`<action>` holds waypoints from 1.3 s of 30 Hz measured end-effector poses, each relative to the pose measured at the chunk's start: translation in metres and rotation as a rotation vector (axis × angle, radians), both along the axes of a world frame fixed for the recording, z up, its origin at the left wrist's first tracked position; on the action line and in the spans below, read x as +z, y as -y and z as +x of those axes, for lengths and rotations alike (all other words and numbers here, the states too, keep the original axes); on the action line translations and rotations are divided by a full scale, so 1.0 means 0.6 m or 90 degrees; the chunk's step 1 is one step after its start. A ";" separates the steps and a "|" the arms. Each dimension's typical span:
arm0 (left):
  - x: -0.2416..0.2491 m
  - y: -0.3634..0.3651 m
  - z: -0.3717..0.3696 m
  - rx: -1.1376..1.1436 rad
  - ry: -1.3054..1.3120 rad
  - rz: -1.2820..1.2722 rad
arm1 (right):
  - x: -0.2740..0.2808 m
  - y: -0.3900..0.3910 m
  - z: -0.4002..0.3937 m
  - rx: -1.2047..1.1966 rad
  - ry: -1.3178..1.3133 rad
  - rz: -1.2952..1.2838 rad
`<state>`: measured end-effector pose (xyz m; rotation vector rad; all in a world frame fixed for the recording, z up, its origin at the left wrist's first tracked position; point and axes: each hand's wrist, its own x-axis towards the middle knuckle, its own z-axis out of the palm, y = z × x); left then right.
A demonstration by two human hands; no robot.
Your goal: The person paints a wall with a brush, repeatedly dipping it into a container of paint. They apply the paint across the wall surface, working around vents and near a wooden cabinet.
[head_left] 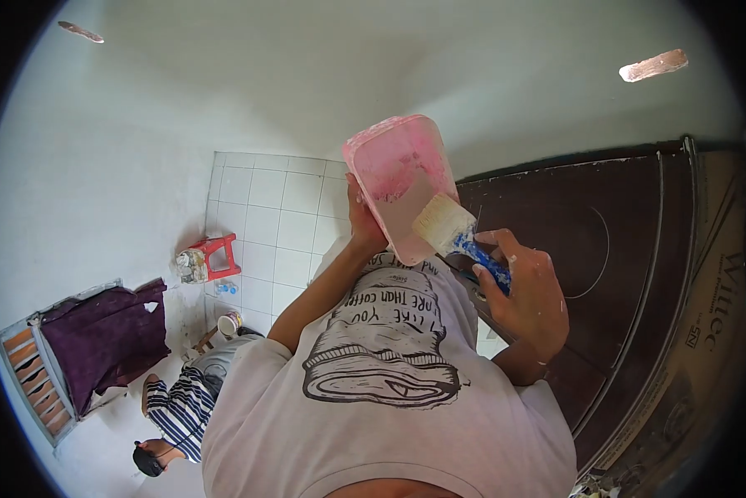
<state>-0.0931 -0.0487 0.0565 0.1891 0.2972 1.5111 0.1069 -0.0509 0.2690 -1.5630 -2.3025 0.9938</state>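
My left hand (363, 214) is wrapped round the side of a pink plastic tub (406, 137), its fingers partly hidden behind the wall. Pale paint (396, 217) pools in the tub's lower end, and pink walls above it are smeared. In my right hand (522, 286) is a wide paintbrush (482, 251) with a blue, paint-spattered handle, pinched between thumb and fingers. Its pale, paint-coated bristles overlap the tub's right rim near the paint. White specks mark the right hand and wrist.
A dark brown door or panel (547, 224) lies close on the right, beside a printed cardboard sheet (705, 307). At left are a red stool (222, 257), a small bucket (229, 324), a purple cloth (103, 336) over a window, and another person in a striped shirt (182, 411).
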 end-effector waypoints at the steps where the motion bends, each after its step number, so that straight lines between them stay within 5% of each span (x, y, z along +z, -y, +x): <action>1: -0.001 0.004 -0.002 0.007 -0.014 -0.010 | -0.003 0.001 -0.005 0.026 0.007 -0.008; 18: -0.049 0.049 -0.032 -0.005 0.024 -0.020 | -0.051 0.051 -0.088 -0.021 0.051 -0.004; 20: -0.047 0.055 -0.027 0.020 -0.185 -0.042 | -0.085 0.050 -0.092 0.023 0.053 0.021; 23: -0.060 0.045 -0.036 0.039 -0.057 -0.023 | -0.074 0.055 -0.090 -0.008 0.018 0.030; 27: -0.053 0.047 -0.055 0.051 -0.110 0.001 | -0.043 0.059 -0.082 -0.010 0.028 -0.027; 39: -0.044 0.047 -0.076 0.048 -0.045 -0.039 | -0.111 0.051 -0.054 -0.112 -0.278 -0.186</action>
